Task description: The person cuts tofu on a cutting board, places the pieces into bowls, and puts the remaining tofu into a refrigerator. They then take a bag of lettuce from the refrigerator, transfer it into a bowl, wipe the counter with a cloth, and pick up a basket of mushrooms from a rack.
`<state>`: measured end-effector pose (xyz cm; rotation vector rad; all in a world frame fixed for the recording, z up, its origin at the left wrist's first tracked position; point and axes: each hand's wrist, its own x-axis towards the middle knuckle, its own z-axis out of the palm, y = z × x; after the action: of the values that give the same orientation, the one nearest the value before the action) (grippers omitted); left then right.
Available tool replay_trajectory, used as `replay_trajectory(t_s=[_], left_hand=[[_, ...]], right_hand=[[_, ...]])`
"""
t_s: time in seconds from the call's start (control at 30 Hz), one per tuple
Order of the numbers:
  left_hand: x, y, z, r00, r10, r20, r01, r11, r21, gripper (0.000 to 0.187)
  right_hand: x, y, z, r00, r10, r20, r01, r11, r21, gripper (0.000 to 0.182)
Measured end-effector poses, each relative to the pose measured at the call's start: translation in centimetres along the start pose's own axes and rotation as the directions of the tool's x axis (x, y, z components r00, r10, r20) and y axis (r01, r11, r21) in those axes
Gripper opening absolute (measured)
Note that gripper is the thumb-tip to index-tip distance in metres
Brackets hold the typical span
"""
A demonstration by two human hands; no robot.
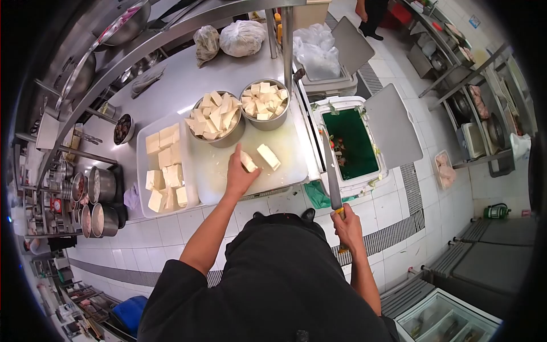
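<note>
My left hand is closed around a pale tofu piece on the white cutting board. Just right of it, another tofu slab lies apart on the board. In my right hand is a long knife by its yellow handle, blade pointing away from me beside the green-lined bin. Behind the board stand two metal pots, a left pot and a right pot, both heaped with cut tofu. Larger tofu blocks sit in a white plastic tub at the left.
An open bin with a green liner and food scraps stands right of the counter. Two plastic bags lie at the back. Stacked metal pots are at left. Another person's legs show at the top.
</note>
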<state>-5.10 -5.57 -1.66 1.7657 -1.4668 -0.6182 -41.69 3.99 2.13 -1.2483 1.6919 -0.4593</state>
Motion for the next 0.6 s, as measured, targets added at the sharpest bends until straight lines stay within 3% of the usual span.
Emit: replay_trajectory(t_s=[0.07,0.1,0.13,0.17,0.2,0.27,0.4,0.43,0.47,0.5,0.53,0.6], left_hand=[[0.3,-1.5,-0.3,0.997,-0.032,-0.070,0.026,0.995,-0.093,0.103],[0.6,-1.0,-0.7,0.983,-0.181,-0.040,0.153,0.912,-0.381,0.101],[0.9,-0.3,-1.1,0.951,-0.307,0.035,0.259,0.732,-0.630,0.098],[0.9,0.5,-1.2,0.928,-0.361,0.096,0.309,0.596,-0.741,0.091],[1.5,2.9,-1.7,0.931,-0.352,0.097,0.304,0.598,-0.741,0.091],[3.3,6.5,-2.7,0.978,-0.189,0.084,0.168,0.486,-0.857,0.087],[12.1,10.6,-3.6,0.982,0.084,0.171,0.090,0.588,-0.804,0.081],[14.3,11.0,-3.6,0.981,0.093,0.170,0.083,0.589,-0.804,0.081],[16.4,10.9,-3.3,0.959,0.153,0.239,-0.005,0.850,-0.527,0.079],[17.9,10.9,-3.2,0.929,0.181,0.322,-0.129,0.976,-0.177,0.077],[18.7,11.0,-3.3,0.925,0.191,0.328,-0.139,0.974,-0.177,0.077],[20.5,11.0,-3.8,0.867,0.021,0.499,0.165,0.931,-0.327,0.073]], right_hand=[[0.1,-0.3,0.2,1.000,0.019,0.017,-0.020,1.000,0.023,0.043],[0.1,-0.3,0.3,1.000,0.018,0.015,-0.018,0.999,0.027,0.042],[0.1,-0.2,0.3,1.000,0.017,0.010,-0.017,0.999,0.032,0.042],[0.2,-0.2,0.3,1.000,0.012,0.005,-0.012,0.999,0.036,0.042],[0.3,-0.1,0.3,1.000,-0.003,0.016,0.003,1.000,0.018,0.041],[0.3,-0.1,0.3,0.999,-0.015,0.029,0.016,1.000,-0.002,0.040],[0.6,-0.6,0.2,0.999,-0.044,0.026,0.044,0.999,-0.023,0.039],[0.7,-0.5,0.2,0.998,-0.058,0.021,0.059,0.998,-0.033,0.039],[0.7,-0.4,0.2,0.998,-0.060,0.013,0.060,0.998,-0.027,0.039],[0.7,-0.3,0.2,0.998,-0.070,0.002,0.070,0.997,-0.038,0.039],[0.6,-0.3,0.2,0.997,-0.079,-0.008,0.079,0.996,-0.049,0.039],[0.1,-0.6,-0.1,0.998,-0.059,-0.018,0.059,0.998,-0.025,0.039]])
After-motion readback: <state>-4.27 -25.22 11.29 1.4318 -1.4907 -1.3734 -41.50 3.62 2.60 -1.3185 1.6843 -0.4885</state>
